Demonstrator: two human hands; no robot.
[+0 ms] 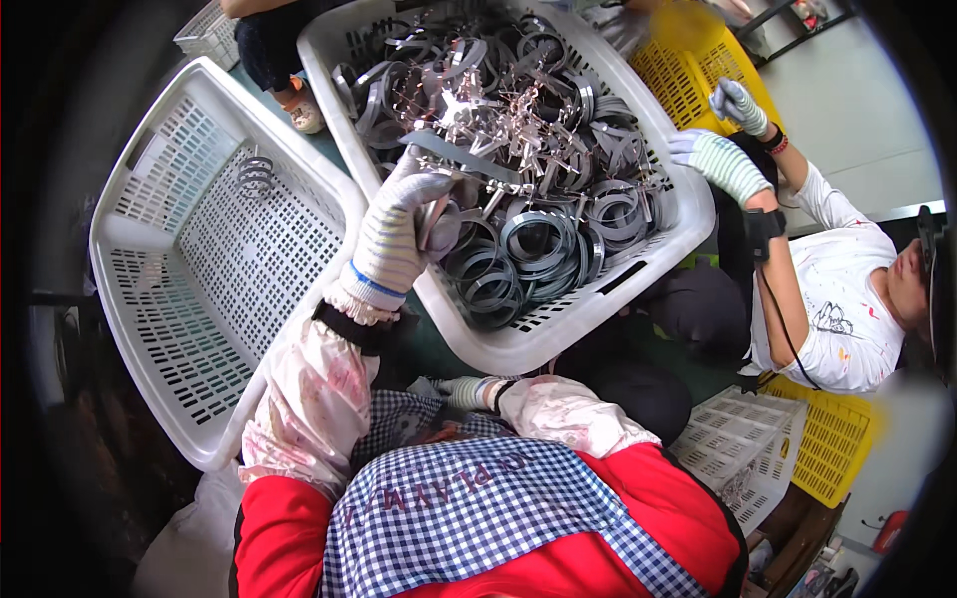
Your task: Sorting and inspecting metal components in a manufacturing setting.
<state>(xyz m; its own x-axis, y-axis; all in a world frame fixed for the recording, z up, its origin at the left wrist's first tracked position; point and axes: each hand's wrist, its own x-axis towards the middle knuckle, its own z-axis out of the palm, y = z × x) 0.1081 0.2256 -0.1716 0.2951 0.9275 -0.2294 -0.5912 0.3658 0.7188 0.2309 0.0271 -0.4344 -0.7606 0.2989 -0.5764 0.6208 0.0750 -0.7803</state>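
Note:
My left hand (394,239), in a striped white work glove, is closed around a flat grey metal band (464,156) over the left side of a full white crate (588,324). The band sticks out to the right above the pile, and rounded metal shows below my fingers. In the crate lie many coiled metal bands (538,239), and copper-coloured clips (518,130) are heaped over the middle. Close to my lap, by the checked apron, is my gloved right hand (464,392). Its fingers are mostly hidden, so their grip does not show.
On the left, a tilted white crate (214,394) holds a few metal rings (255,175). A co-worker's gloved hands (723,164) are at the full crate's right edge. Yellow crates (688,75) stand behind it, and another white crate (743,448) sits at lower right.

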